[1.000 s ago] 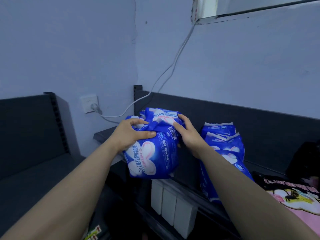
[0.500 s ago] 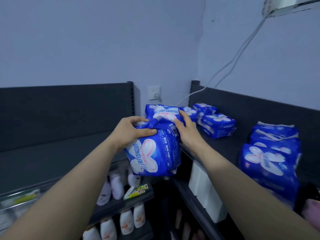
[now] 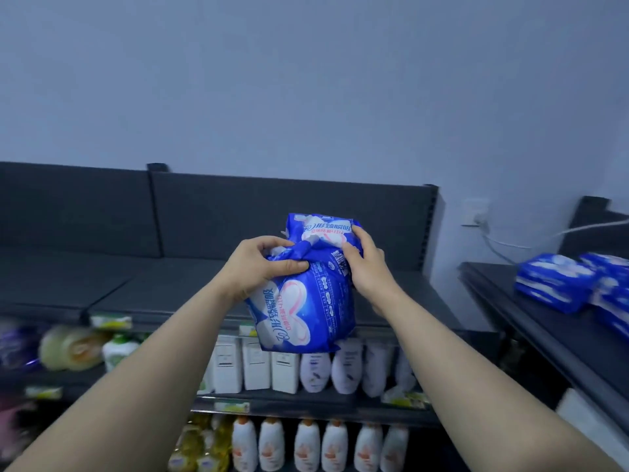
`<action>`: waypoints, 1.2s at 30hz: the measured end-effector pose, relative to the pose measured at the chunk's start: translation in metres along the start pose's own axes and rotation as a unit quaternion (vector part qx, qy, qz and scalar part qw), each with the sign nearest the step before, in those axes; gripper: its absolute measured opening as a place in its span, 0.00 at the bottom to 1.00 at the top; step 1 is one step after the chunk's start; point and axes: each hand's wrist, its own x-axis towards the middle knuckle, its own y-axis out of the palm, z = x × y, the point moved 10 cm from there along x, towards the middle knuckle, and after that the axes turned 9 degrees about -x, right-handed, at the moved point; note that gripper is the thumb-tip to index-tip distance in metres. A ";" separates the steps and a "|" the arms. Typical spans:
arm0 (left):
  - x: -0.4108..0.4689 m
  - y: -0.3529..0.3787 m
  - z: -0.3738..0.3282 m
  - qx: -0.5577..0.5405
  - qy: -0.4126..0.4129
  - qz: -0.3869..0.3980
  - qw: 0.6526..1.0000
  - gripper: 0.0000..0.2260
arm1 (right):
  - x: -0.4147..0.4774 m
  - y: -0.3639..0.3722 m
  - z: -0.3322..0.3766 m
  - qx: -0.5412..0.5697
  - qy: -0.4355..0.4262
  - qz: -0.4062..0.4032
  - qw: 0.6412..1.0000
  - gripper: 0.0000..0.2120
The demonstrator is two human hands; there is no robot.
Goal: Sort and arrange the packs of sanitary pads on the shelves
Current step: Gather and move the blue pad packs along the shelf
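Observation:
I hold a bundle of blue sanitary pad packs [image 3: 306, 308] in front of me, above the edge of the dark top shelf [image 3: 163, 291]. My left hand [image 3: 262, 267] grips the bundle's left upper side, thumb across the wrapper. My right hand [image 3: 366, 264] grips its right upper side, fingers curled over the top pack [image 3: 323, 228]. More blue pad packs [image 3: 558, 287] lie on the right-hand shelf [image 3: 503, 294], apart from my hands.
Lower shelves hold white bottles [image 3: 316, 369] and boxes [image 3: 255, 362], with orange-labelled bottles [image 3: 306, 444] beneath. Blurred yellow and green goods [image 3: 75, 349] sit at the left. A wall socket [image 3: 476, 212] with a white cable is in the corner.
My view has swung left from the right-hand shelf to the shelf unit straight ahead. Both hands keep their grip on the bundle, which has travelled left with them.

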 end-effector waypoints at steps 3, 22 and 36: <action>-0.007 -0.064 0.008 -0.002 -0.007 -0.042 0.999 0.14 | 0.006 0.066 0.019 0.011 -0.006 0.042 0.999 0.23; 0.059 -0.482 0.030 0.055 -0.044 -0.124 0.990 0.14 | 0.100 0.478 0.152 0.057 -0.012 0.127 0.990 0.23; 0.095 -0.702 0.072 0.057 -0.084 -0.200 0.974 0.13 | 0.166 0.710 0.211 0.045 -0.044 0.213 0.975 0.22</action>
